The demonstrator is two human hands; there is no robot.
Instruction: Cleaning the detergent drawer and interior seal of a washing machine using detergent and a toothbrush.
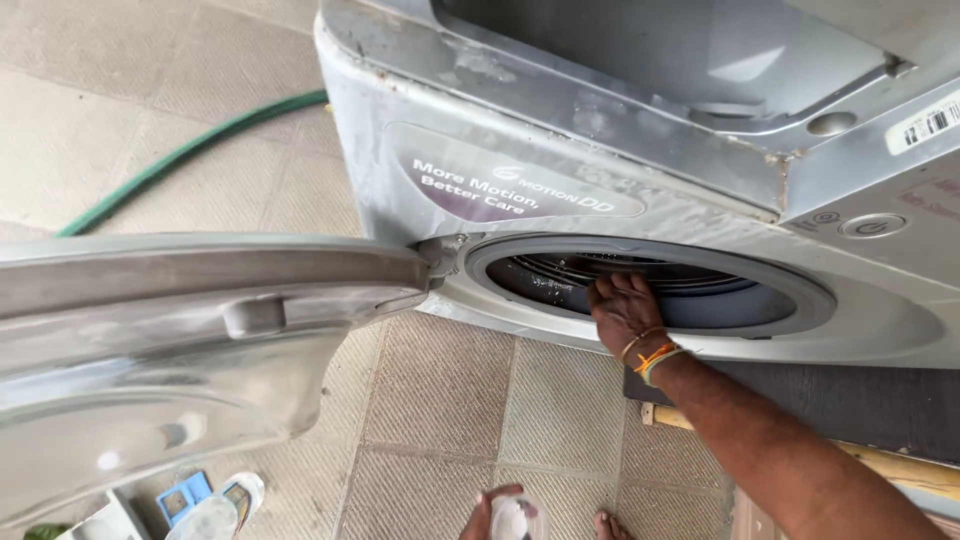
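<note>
I see my right hand (pixel 622 308) reaching far forward, palm down, its fingers (pixel 612 291) held close together and curled over the lower lip of the round drum opening (pixel 655 283) of a grey front-loading washing machine (pixel 560 130). Thread bands, orange among them, circle that wrist. My left hand (pixel 497 515) sits at the near edge of view, fingers wrapped around a small pale rounded thing (pixel 515 520); I cannot tell what it is.

The machine stands to the right and far side, its front face tilted toward me. The drum opening looks out to the near side, and in this view its oval runs longest left to right, with dark ribbed metal showing inside. The door (pixel 170 350) is swung fully open to the left, hinged just left of the opening, its long side stretching left across the near part of the scene.

Above the opening a lens-shaped purple-grey sticker (pixel 510 185) with white lettering slants down to the right. At the far right top, a small white barcode label (pixel 925 125) lies on the lid edge, and below it sits a round power button (pixel 872 226).

A green hose (pixel 180 160) crosses the tiled floor (pixel 450 420) at far left. A blue and white object (pixel 185 497) lies at near left
</note>
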